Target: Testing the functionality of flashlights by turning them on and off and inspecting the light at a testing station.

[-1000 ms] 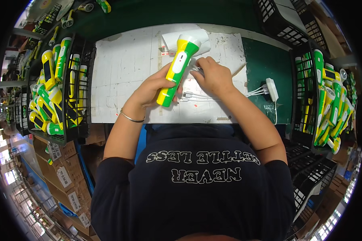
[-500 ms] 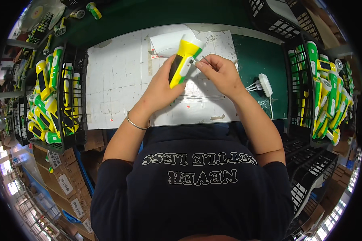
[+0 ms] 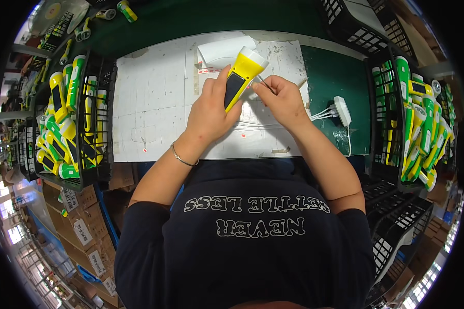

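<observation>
- The person's left hand is clamped around the body of 1 flashlight, its fingers along the left side and its thumb on the right side near the lower end.
- The flashlight is above the white board, tilted, with its white head toward the upper right; its yellow side and dark rectangular panel face up.
- The right hand is beside the flashlight's right edge, thumb and index finger drawn nearly together in a pinch on 1 thin dark piece, which slants between the fingers and the flashlight; what it is is too small to tell.
- The right thumb tip is at the flashlight's edge; whether it presses on the body cannot be told.
- The other right-hand fingers are curled toward the palm.
- White cables run across the board below the hands to a white charger block, which rests on the green tabletop to the right.
- A curled white sheet lies just beyond the flashlight.
- 2 black crates flank the board, the left crate and the right crate, each full of yellow and green flashlights.
- A thin metal bracelet circles the left wrist.
</observation>
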`<state>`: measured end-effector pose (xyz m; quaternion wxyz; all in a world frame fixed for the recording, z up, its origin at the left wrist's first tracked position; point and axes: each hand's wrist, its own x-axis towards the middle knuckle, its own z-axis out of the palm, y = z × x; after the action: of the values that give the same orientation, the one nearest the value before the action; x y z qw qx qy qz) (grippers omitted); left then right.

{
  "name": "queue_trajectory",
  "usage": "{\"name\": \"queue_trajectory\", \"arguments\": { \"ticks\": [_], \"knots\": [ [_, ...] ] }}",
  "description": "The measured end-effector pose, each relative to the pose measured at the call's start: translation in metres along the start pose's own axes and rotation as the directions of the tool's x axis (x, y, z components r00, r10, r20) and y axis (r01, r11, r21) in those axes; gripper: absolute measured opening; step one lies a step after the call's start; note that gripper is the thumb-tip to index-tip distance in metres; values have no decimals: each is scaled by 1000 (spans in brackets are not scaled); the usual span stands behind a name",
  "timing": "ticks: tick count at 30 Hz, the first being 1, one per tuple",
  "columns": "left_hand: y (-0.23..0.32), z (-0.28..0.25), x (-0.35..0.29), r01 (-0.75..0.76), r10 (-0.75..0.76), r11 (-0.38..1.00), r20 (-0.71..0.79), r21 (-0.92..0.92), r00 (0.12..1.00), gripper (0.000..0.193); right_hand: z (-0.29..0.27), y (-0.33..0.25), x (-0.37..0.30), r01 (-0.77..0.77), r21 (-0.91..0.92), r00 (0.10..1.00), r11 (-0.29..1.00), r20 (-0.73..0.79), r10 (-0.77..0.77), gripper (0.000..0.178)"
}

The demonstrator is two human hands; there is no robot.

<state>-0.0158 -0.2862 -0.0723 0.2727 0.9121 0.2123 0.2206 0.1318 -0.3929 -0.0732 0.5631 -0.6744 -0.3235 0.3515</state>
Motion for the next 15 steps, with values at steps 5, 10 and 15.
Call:
{"name": "queue_trajectory", "arguments": {
  "ticks": [5, 10, 15],
  "knots": [
    [-11, -6, -4, 30, -30, 999, -31, -17, 999, 70, 8, -3, -1, -3, 13, 999, 1000, 43, 2, 21],
    [-30, -98, 4, -236, 153, 969, -574, -72, 804, 66, -12, 15, -16, 53, -81, 998, 995, 33, -51, 17],
    [-124, -238, -7, 339, -8, 891, -734, 304, 680, 61, -13, 24, -11, 50, 55, 998, 997, 28, -52, 18]
  ]
}}
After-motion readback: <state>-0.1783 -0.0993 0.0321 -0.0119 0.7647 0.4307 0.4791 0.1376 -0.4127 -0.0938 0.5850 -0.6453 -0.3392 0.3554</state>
